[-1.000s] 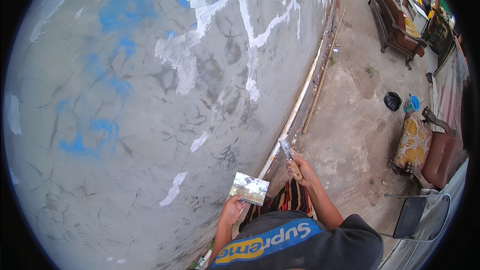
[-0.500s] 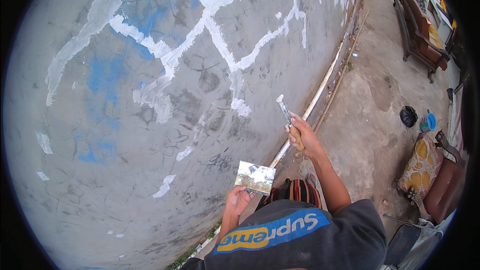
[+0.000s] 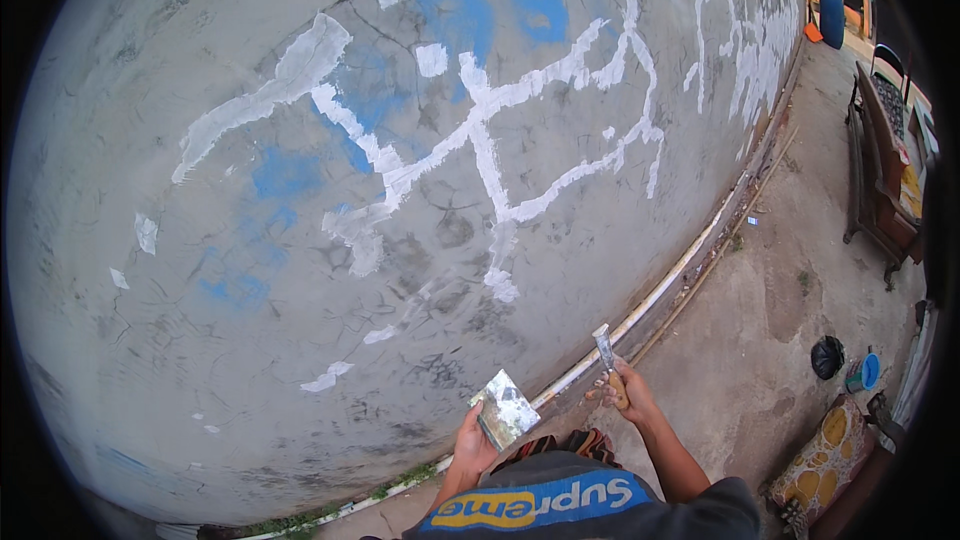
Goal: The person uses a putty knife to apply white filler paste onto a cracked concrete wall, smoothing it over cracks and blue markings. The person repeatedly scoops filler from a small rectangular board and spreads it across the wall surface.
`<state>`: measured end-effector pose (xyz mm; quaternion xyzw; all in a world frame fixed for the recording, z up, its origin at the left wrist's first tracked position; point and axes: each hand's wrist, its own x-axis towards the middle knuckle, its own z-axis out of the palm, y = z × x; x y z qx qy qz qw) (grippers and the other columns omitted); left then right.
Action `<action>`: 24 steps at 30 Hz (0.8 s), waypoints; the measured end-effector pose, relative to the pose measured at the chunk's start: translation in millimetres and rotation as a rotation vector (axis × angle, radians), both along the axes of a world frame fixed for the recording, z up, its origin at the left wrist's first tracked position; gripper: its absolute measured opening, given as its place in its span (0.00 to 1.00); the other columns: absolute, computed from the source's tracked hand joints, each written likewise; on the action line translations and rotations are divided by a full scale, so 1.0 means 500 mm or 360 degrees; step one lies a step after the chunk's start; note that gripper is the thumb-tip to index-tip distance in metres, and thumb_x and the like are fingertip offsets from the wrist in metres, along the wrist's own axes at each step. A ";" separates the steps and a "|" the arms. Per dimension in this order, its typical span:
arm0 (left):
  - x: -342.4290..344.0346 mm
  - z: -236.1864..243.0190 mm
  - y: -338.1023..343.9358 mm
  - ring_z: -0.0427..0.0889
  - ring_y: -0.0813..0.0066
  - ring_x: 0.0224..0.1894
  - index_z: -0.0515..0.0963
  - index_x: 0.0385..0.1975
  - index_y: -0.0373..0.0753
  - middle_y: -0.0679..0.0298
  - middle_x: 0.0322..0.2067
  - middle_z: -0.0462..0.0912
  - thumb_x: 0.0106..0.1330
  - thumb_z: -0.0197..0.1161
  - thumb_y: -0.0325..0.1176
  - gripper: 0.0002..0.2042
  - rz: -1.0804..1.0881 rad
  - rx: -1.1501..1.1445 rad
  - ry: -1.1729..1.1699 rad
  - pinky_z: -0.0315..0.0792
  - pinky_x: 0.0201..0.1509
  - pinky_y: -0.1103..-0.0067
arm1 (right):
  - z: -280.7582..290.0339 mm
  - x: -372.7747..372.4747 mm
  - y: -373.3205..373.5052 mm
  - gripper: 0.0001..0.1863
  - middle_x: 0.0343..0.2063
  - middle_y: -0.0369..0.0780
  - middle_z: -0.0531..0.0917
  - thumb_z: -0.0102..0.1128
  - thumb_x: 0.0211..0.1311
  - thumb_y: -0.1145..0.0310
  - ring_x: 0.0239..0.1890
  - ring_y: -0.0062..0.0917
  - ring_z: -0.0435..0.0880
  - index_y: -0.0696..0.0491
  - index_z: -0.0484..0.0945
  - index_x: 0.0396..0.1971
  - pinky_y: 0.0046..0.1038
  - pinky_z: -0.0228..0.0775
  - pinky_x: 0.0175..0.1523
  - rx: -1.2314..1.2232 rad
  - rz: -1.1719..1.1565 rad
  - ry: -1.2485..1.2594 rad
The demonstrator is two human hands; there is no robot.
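Two-handed, gripped a smeared plate [image 3: 510, 411] in left hand [image 3: 473, 448] at six o'clock. Clasped a scraper [image 3: 607, 355] in right hand [image 3: 637, 398] toward five.

White-smeared plate [image 3: 509, 410], wooden-handled scraper [image 3: 605, 350], both held

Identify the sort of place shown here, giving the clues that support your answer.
Probably an outdoor yard or passage: a long grey wall with white patches runs beside rough, bare ground, and a worn sofa stands in the open.
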<state>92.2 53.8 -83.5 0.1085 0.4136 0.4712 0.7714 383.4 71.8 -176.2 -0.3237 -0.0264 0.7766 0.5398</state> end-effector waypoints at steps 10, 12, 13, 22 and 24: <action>0.033 -0.003 0.019 0.72 0.58 0.61 0.64 0.62 0.37 0.55 0.59 0.72 0.73 0.44 0.44 0.23 0.0089 -0.0047 0.0081 0.62 0.67 0.60 | 0.090 0.013 0.083 0.26 0.26 0.34 0.72 0.42 0.74 0.59 0.18 0.15 0.68 0.45 0.56 0.68 0.18 0.63 0.20 0.0291 -0.0069 -0.0067; 0.041 -0.006 0.027 0.71 0.57 0.61 0.64 0.62 0.37 0.55 0.59 0.72 0.73 0.44 0.44 0.23 0.0095 -0.0057 0.0057 0.62 0.67 0.59 | 0.125 0.010 0.112 0.26 0.26 0.34 0.74 0.43 0.74 0.59 0.19 0.15 0.70 0.46 0.55 0.69 0.17 0.64 0.21 0.0511 -0.0058 -0.0290; 0.039 -0.017 0.029 0.71 0.56 0.62 0.65 0.62 0.37 0.55 0.59 0.72 0.73 0.44 0.44 0.23 0.0087 -0.0070 0.0053 0.62 0.67 0.59 | 0.151 0.006 0.127 0.27 0.26 0.34 0.74 0.43 0.74 0.60 0.20 0.14 0.70 0.46 0.55 0.69 0.17 0.64 0.21 0.0607 -0.0052 -0.0402; 0.042 0.038 0.040 0.69 0.57 0.63 0.63 0.62 0.37 0.53 0.60 0.71 0.72 0.44 0.43 0.23 0.0131 -0.0131 0.0002 0.58 0.69 0.61 | 0.550 0.016 0.367 0.22 0.24 0.34 0.75 0.50 0.71 0.67 0.22 0.14 0.68 0.49 0.68 0.64 0.18 0.64 0.25 0.2076 -0.0507 -0.2050; 0.027 0.042 0.046 0.68 0.57 0.63 0.62 0.63 0.36 0.54 0.60 0.71 0.72 0.44 0.42 0.24 0.0139 -0.0135 0.0012 0.59 0.69 0.61 | 0.632 0.023 0.428 0.22 0.24 0.35 0.75 0.54 0.67 0.71 0.22 0.17 0.68 0.48 0.72 0.61 0.21 0.65 0.26 0.2384 -0.0776 -0.2344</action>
